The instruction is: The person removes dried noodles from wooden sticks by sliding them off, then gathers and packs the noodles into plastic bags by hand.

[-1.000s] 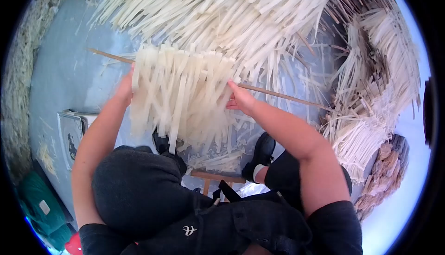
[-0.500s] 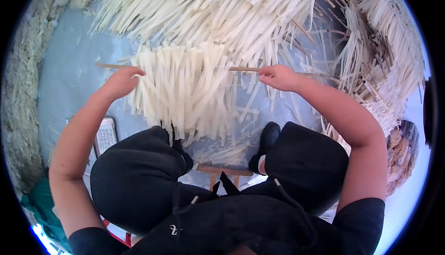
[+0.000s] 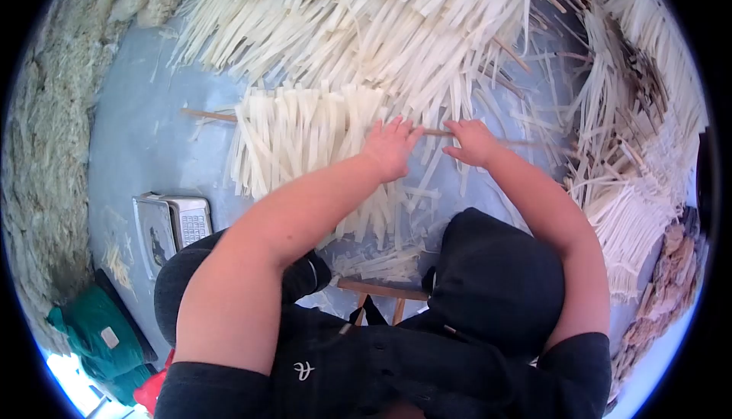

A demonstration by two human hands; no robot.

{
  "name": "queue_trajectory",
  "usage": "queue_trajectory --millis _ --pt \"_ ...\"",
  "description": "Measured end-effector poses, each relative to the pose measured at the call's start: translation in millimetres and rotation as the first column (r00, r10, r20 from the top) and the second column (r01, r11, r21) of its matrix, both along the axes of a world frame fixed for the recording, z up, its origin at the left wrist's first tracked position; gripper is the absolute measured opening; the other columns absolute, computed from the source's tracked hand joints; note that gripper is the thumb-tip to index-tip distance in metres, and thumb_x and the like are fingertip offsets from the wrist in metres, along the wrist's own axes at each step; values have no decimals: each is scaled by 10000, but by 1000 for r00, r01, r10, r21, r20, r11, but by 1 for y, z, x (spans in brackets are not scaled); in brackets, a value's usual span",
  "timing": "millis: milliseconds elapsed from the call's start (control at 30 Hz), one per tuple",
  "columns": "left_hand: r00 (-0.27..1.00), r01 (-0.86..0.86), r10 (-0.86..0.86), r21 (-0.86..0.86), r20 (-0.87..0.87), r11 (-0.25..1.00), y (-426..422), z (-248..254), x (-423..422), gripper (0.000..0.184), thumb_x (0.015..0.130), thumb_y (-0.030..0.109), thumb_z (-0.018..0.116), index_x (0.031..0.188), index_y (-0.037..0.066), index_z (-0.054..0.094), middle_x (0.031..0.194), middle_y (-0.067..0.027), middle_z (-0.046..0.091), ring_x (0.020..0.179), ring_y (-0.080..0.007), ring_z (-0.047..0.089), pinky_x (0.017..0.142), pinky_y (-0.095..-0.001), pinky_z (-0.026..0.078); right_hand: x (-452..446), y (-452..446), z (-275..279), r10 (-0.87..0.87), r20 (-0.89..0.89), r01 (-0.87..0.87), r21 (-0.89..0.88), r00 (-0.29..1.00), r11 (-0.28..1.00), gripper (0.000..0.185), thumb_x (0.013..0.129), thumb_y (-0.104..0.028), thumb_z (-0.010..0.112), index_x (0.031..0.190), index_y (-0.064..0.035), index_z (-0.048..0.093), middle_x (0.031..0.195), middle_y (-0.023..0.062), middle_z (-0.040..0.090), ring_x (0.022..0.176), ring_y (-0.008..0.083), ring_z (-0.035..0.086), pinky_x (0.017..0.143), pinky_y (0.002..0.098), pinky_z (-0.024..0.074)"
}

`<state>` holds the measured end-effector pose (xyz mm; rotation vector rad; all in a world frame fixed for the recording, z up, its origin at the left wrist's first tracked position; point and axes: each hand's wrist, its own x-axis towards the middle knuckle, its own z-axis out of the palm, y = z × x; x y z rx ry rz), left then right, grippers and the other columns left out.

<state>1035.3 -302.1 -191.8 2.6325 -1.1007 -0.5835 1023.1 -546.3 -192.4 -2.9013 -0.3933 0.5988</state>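
A thin wooden stick (image 3: 210,115) lies across the view, with pale flat strips (image 3: 286,133) hanging over it side by side. My left hand (image 3: 390,148) reaches across to the right end of the strips, its fingers spread over them beside the stick. Just to its right, my right hand (image 3: 470,143) has the stick between thumb and fingers. The stick's right part runs on past my right hand and looks blurred.
A big heap of pale strips (image 3: 328,22) covers the floor ahead. More strips on sticks (image 3: 629,221) lie at the right. A scale with keys (image 3: 192,221) stands at the left, near a green bag (image 3: 103,331). A wooden stool (image 3: 385,289) is between my legs.
The strips on the stick have been lowered to the floor. My left hand has moved from their left edge across to their right end. My right hand stays on the stick.
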Motion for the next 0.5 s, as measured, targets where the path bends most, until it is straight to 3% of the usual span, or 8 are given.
queue_trajectory --millis 67,100,167,300,367,500 --pt "972 -42 51 -45 229 998 0 -14 -5 549 830 214 592 1354 125 455 1377 -98 451 1361 -268 330 1121 -559 189 6 3 11 2 -188 14 85 982 996 320 860 -355 618 1040 -91 600 975 126 645 961 317 603 861 465 436" --pt "972 -48 55 -38 228 998 3 -20 -2 549 830 214 592 1354 125 455 1377 -98 451 1361 -268 330 1121 -559 189 4 5 17 9 -189 8 91 982 996 320 860 -355 618 1040 -91 600 975 126 645 961 317 603 861 465 436" --pt "978 -65 56 39 199 997 11 -24 8 412 838 188 567 1245 131 538 1311 -42 492 1329 -222 368 1123 -583 158 -5 10 31 57 -98 -33 232 994 972 264 873 -339 607 849 -78 572 809 108 628 809 326 602 714 458 453" --pt "995 -22 5 164 103 986 21 -3 23 279 849 151 531 1122 134 592 1243 3 514 1293 -179 395 1119 -590 172 -23 -1 41 50 -9 -47 203 999 978 238 881 -308 604 806 -91 544 763 95 590 762 334 579 645 444 460" --pt "975 -72 59 54 213 996 27 -9 23 237 861 129 505 1073 129 612 1226 10 517 1278 -167 402 1105 -613 188 -27 -15 49 132 218 -162 126 967 979 201 876 -291 604 860 -101 538 765 80 581 763 309 593 633 426 471" --pt "962 -141 127 43 240 989 34 -19 25 253 863 105 493 1088 130 607 1240 13 512 1287 -168 391 1091 -629 207 -42 -50 68 159 346 -149 -56 924 987 189 853 -273 625 861 -110 531 761 68 544 745 287 579 593 407 466"
